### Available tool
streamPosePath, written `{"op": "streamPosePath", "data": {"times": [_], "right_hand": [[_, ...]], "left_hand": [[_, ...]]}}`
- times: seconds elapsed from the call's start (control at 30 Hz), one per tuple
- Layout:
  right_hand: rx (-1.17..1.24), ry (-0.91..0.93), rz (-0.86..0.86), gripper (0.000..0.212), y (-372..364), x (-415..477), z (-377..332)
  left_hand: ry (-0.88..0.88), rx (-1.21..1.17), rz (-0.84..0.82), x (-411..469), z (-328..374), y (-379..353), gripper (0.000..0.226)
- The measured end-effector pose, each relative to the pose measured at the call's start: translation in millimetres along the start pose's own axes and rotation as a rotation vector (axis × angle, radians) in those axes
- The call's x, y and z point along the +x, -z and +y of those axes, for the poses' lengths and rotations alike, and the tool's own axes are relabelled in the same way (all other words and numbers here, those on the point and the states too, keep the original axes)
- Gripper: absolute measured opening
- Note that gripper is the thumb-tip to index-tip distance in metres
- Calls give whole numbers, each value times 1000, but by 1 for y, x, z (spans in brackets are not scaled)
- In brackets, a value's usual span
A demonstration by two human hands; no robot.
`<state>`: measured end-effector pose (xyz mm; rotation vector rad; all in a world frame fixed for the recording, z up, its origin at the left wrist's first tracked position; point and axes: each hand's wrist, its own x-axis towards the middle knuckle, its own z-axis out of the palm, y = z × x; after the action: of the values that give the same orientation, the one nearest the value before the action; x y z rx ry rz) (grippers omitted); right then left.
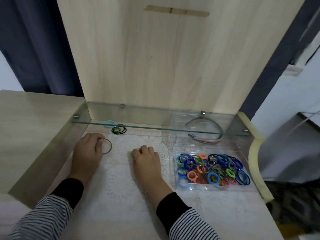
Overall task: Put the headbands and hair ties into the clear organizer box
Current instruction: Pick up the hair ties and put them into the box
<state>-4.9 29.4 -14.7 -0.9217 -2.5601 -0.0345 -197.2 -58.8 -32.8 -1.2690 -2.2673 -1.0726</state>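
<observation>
— Holding what, each hand?
— Left hand (88,149) pinches a thin brown elastic hair tie (108,146). Right hand (147,159) curls its fingers round a small green hair tie (131,153). Both rest on a white lace mat (121,184).
— And the box?
— To the right is a clear plastic organizer box (239,149). Its near compartment holds heaped coloured hair ties (213,168), its far one pastel headbands (207,134). Farther left, under a glass shelf (147,127), lie a pale blue tie (108,123) and thin black ties (119,130).
</observation>
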Motion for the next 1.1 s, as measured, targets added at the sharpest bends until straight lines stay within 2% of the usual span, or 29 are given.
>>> {"op": "streamPosePath", "data": {"times": [0.13,0.2,0.3,0.43,0.5,0.57,0.7,0.87,0.97,1.1], "right_hand": [[-18,17,-11,31,12,-16,10],[23,37,18,27,22,-21,18],[87,48,83,20,42,-28,35],[161,31,137,5,71,-34,72],[152,10,114,7,82,-39,95],[132,-16,84,10,90,-44,114],[134,-120,56,9,105,-57,149],[72,-254,-2,9,119,-72,191],[27,-275,-147,13,128,-79,207],[-3,-277,-243,18,134,-84,215]], "left_hand": [[-255,220,0,1,18,6,24],[-340,250,3,1,23,6,27],[-335,216,35,0,40,2,29],[-327,39,86,-6,105,-1,21],[-300,-102,24,-12,138,-5,19],[-274,-200,-119,-19,167,-12,15],[-240,-274,-379,-34,214,-32,7],[-288,-252,-440,-36,242,-52,6],[-310,-218,-467,-36,247,-59,9],[-324,-240,-391,-40,241,-64,13]]}}
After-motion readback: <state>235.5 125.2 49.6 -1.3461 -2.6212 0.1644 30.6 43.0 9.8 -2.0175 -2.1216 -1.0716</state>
